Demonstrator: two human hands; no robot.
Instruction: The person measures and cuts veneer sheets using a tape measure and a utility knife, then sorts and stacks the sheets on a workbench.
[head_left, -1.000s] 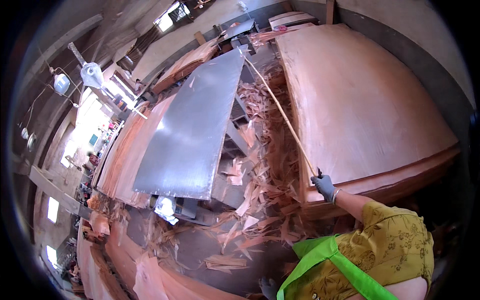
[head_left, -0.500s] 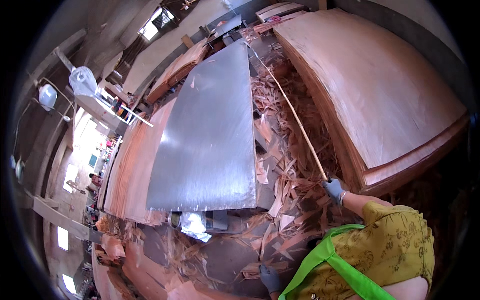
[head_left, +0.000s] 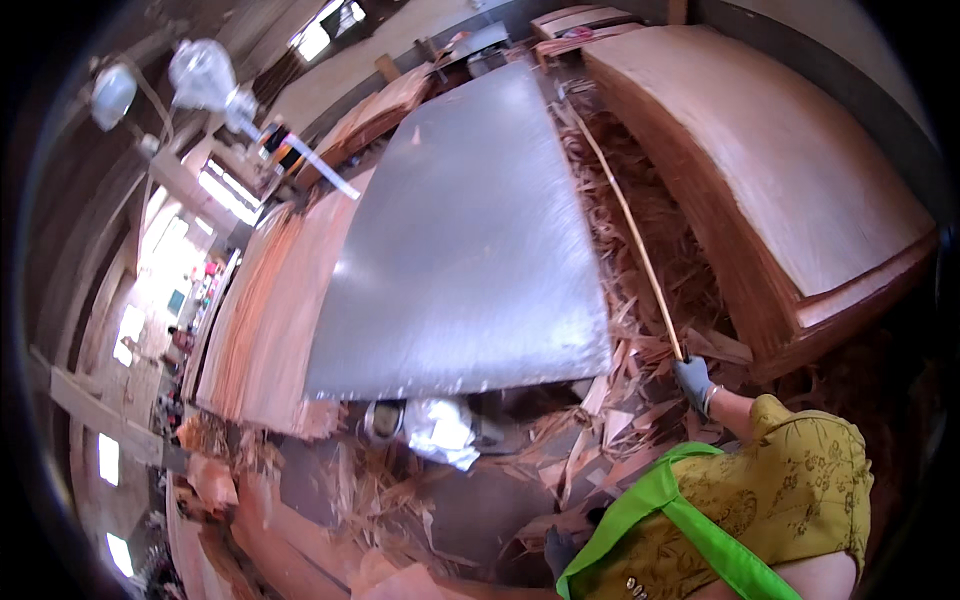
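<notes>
**One stick in a gloved hand beside the steel-topped bench**

The person's right hand (head_left: 692, 380), in a dark grey glove, holds the near end of one long, thin wooden stick (head_left: 628, 215); its fingers are clamped around that end. The stick runs away from the hand along the gap between the bench and a veneer stack, above the scrap lying there. The left hand (head_left: 558, 549), also gloved, shows only partly at the lower edge, and whether its fingers are apart or together cannot be told.

One large grey metal sheet (head_left: 470, 240) covers the bench. Two tall stacks of reddish veneer flank it: one stack (head_left: 790, 170) on the right, one (head_left: 255, 320) on the left. Broken veneer scraps (head_left: 620, 440) litter the floor between them. One crumpled white bag (head_left: 440, 432) lies under the bench's near edge. Two pale lamps (head_left: 200, 72) hang at the upper left.
</notes>
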